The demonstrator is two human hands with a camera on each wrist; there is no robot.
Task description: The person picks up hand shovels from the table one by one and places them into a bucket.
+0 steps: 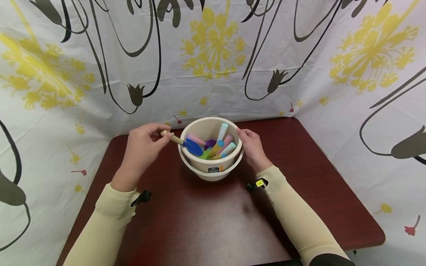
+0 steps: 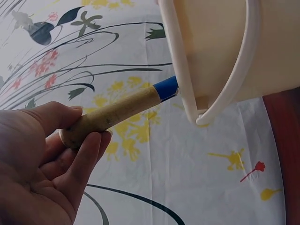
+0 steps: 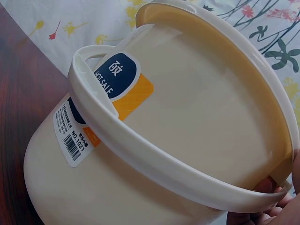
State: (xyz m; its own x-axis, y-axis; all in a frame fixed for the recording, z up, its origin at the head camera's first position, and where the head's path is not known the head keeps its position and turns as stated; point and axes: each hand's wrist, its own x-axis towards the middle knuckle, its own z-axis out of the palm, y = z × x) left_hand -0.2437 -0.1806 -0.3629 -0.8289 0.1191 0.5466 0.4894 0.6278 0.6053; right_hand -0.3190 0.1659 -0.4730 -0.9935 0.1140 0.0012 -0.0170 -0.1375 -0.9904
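In the head view, a cream plastic bucket (image 1: 201, 164) stands on the table with its carrying handle folded down around the front. My left hand (image 1: 143, 147) pinches the wooden handle of a small shovel (image 1: 194, 147) between thumb and fingers. The shovel's blue blade slants over the left side of the bucket's opening; in the left wrist view the rim hides most of that blade. On the other side, my right hand (image 1: 253, 147) grips the bucket's right rim. Inside lie several colourful pieces (image 1: 217, 147) in light blue, pink, purple, green and yellow, some with tube-shaped ends sticking up.
The dark red table (image 1: 213, 214) has its back edge against a hanging cloth (image 1: 213, 99) printed with flowers, which also covers both sides. A label (image 3: 124, 79) with a blue and orange print is on the bucket's outer wall.
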